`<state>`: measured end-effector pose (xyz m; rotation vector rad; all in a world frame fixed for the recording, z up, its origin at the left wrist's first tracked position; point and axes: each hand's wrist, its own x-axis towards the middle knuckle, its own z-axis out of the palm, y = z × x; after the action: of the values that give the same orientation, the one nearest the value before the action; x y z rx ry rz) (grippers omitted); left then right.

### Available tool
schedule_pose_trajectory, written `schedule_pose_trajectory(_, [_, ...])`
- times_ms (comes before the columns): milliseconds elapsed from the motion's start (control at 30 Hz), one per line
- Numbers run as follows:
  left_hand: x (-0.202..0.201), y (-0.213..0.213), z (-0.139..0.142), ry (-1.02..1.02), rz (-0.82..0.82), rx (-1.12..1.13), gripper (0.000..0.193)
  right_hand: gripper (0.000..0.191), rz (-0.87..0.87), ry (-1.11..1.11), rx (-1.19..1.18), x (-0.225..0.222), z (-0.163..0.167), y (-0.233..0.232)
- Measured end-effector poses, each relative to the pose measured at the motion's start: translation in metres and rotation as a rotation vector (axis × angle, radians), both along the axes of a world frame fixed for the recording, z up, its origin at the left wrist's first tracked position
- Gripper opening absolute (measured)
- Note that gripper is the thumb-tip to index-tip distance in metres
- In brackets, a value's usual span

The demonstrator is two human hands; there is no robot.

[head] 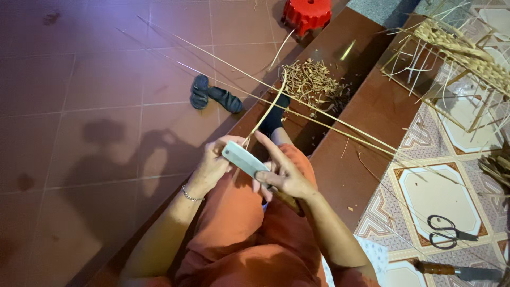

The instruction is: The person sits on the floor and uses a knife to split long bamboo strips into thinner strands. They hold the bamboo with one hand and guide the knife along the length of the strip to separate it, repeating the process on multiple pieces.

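Head view, right hand (284, 178) gripping knife (244, 159) (blade flat)

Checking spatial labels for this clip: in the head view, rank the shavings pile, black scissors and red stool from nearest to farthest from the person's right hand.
From the right hand:
1. Shavings pile, up ahead on the step.
2. Black scissors, to the right on the patterned tiles.
3. Red stool, at the top edge, beyond the pile.

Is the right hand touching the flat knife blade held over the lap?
Touching. In the head view the right hand grips the knife at its wooden handle, with fingers lying against the blade's near end; no gap shows.
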<state>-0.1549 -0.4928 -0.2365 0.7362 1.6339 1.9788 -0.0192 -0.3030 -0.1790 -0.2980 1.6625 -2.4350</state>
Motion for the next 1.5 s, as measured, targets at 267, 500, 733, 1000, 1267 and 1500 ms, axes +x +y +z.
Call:
schedule_pose_trajectory(267, [0.01,-0.007,0.021,-0.125,-0.07,-0.117,0.022,0.065,-0.252,0.04,0.224,-0.002,-0.006,0.003])
schedule_pose_trajectory(500, [0.013,-0.004,0.04,-0.132,-0.065,-0.001,0.024,0.066,-0.179,0.002,0.008,0.008,-0.014,0.014])
schedule_pose_trajectory(733, [0.013,-0.008,0.04,-0.074,-0.079,-0.065,0.021,0.077,-0.136,-0.101,-0.567,0.002,-0.038,0.031])
schedule_pose_trajectory(1000, [0.034,-0.057,0.029,0.163,-0.051,-0.298,0.013,0.06,-0.098,-0.139,-0.388,-0.021,-0.031,0.019])
schedule_pose_trajectory(1267, [0.025,-0.145,0.016,0.348,0.028,-0.422,0.007,0.024,-0.22,-0.071,-0.266,-0.046,-0.031,0.015])
schedule_pose_trajectory(1500, [0.021,-0.206,0.018,0.229,0.076,-0.43,0.01,0.024,-0.345,-0.036,-0.27,-0.054,-0.014,0.025])
